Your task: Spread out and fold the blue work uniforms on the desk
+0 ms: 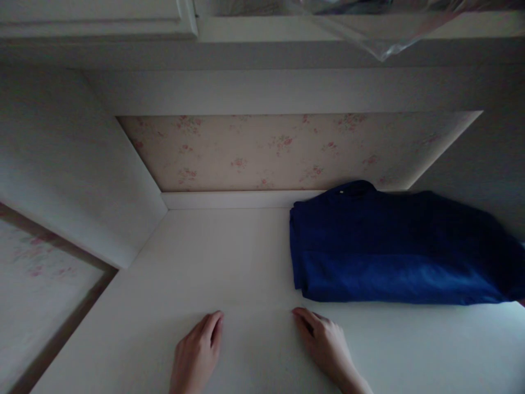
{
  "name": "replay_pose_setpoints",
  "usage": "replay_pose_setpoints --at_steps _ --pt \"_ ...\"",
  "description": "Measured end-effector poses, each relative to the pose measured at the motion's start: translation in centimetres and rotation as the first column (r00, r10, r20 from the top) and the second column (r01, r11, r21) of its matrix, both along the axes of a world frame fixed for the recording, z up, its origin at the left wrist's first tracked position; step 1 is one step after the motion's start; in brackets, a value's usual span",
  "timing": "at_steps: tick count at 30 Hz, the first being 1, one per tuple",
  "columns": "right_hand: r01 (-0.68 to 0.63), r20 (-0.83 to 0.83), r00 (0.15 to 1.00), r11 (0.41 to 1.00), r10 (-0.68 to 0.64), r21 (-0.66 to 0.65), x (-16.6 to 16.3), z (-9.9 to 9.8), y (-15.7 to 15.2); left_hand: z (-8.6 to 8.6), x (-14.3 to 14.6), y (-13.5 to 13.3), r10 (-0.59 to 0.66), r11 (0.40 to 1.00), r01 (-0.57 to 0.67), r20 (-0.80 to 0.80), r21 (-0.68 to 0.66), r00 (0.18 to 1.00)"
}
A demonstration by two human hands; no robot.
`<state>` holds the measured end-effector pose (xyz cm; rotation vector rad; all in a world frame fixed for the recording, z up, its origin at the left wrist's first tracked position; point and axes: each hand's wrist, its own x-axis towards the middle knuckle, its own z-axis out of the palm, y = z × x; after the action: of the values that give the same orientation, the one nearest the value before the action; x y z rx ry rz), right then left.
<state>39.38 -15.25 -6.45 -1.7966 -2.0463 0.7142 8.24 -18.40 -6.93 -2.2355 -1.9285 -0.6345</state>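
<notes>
My left hand (198, 353) lies flat, palm down, on a white shelf (213, 262) inside a cupboard, holding nothing. My right hand (324, 342) rests palm down on the same shelf, its fingertips just short of the front left corner of a folded dark blue garment (394, 251). The garment lies on the right half of the shelf, reaching back to the rear wall. Neither hand touches it.
The cupboard's back wall (279, 150) has a pale floral pattern. White side walls (69, 164) close in left and right. A floral panel (36, 279) shows at far left. Clear plastic (381, 33) hangs from the shelf above.
</notes>
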Motion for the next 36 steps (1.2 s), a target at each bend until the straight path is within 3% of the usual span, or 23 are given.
replay_pose_setpoints --at_steps 18,21,24,27,30,33,36 --pt "0.002 0.004 1.000 1.000 -0.002 0.027 0.0 0.5 0.0 0.0 0.0 -0.1 0.014 1.000 -0.014 0.012 -0.009 1.000" --pt "0.013 -0.020 1.000 1.000 -0.012 0.001 -0.1 0.4 0.1 -0.2 -0.1 -0.1 0.029 0.998 -0.026 0.070 -0.054 0.997" --pt "0.030 -0.137 0.990 0.999 -0.036 -0.045 -0.2 0.9 -0.1 -0.2 0.3 0.0 0.129 0.983 -0.097 0.209 -0.156 0.969" --pt "0.015 -0.388 0.920 0.992 -0.063 -0.126 0.3 3.2 -0.3 1.4 2.4 0.6 0.184 0.940 -0.001 0.503 -0.342 0.845" --pt "0.141 -0.531 0.838 0.990 -0.125 -0.010 1.9 6.8 0.5 4.5 6.3 2.7 0.177 0.884 0.206 0.709 -0.419 0.683" --pt "0.365 -0.538 0.814 0.913 -0.218 0.181 4.0 9.6 2.7 7.0 11.3 7.1 0.073 0.887 0.296 0.741 -0.354 0.667" --pt "0.448 -0.563 0.772 0.881 -0.294 0.155 5.4 10.2 4.2 7.7 16.5 12.6 0.012 0.902 0.308 0.730 -0.303 0.683"
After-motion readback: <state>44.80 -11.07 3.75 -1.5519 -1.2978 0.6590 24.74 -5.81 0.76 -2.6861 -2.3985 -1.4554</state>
